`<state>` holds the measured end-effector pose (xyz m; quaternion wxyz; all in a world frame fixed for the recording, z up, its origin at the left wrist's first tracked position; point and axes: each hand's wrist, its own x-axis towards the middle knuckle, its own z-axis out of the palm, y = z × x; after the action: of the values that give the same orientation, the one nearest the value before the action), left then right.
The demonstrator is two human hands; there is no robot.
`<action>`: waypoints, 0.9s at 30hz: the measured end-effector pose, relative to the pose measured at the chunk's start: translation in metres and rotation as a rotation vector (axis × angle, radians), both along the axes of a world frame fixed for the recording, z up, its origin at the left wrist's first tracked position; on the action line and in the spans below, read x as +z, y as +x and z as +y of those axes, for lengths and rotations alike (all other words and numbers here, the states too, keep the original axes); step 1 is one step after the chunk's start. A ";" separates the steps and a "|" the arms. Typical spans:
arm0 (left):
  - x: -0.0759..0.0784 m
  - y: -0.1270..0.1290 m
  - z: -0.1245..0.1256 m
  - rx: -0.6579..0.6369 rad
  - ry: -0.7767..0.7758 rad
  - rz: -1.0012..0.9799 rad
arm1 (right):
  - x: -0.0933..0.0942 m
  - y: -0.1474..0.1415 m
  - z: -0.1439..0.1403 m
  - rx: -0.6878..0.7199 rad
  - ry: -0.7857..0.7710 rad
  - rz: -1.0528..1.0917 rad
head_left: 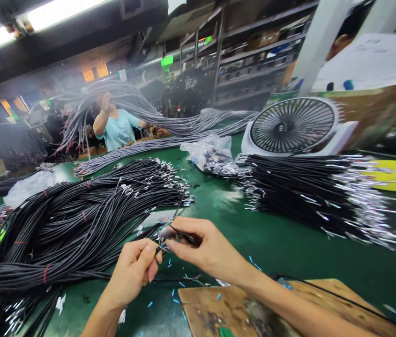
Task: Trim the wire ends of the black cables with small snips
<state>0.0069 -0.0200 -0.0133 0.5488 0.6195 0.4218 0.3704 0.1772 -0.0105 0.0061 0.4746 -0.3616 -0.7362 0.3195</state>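
Note:
My left hand [135,271] pinches the end of a thin black cable [158,249] whose small coloured inner wires stick out at the tip. My right hand [205,250] sits right beside it and grips a dark, slender tool [183,235] pointed at those wire ends. Both hands hover just above the green table [282,243], in front of a big bundle of black cables [74,220] tied with red bands. Blue wire scraps [180,292] lie under the hands.
A second heap of black cables with silvery ends [317,196] lies at right, behind it a white fan [294,126] and a plastic bag of parts [210,154]. A wooden board [226,309] sits near me. A person in a light blue shirt [116,128] lifts grey cables at the back.

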 end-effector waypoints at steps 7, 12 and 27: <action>0.001 0.000 -0.001 -0.004 -0.066 0.008 | -0.005 0.000 -0.001 -0.010 0.221 -0.038; 0.002 0.000 -0.001 -0.010 -0.083 0.001 | -0.005 0.001 -0.002 -0.023 0.285 -0.052; 0.003 0.001 -0.002 0.025 -0.066 -0.022 | -0.009 0.000 -0.001 -0.140 0.378 -0.032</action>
<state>0.0082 -0.0216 -0.0098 0.5689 0.5917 0.4352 0.3699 0.1769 -0.0115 -0.0027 0.5432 -0.3214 -0.7636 0.1363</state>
